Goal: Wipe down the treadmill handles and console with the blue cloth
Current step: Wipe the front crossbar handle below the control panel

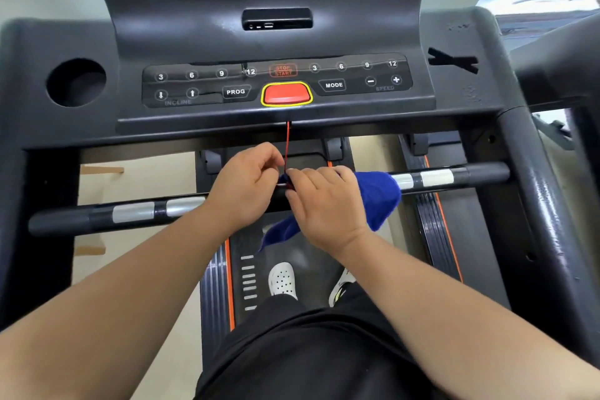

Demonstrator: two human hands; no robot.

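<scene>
The blue cloth (378,196) hangs over the middle of the black front handlebar (454,177), under my right hand (324,204), whose fingers curl over it and the bar. My left hand (246,185) sits just left of it, fingertips pinching the thin red safety cord (287,143) that hangs from the console. The dark console (276,81) with its button panel and red stop key lies above both hands.
A round cup holder (76,81) sits at the console's left. A thick side rail (535,191) runs down the right. Below the bar are the treadmill belt (311,256) with orange trim and my white shoes (282,279).
</scene>
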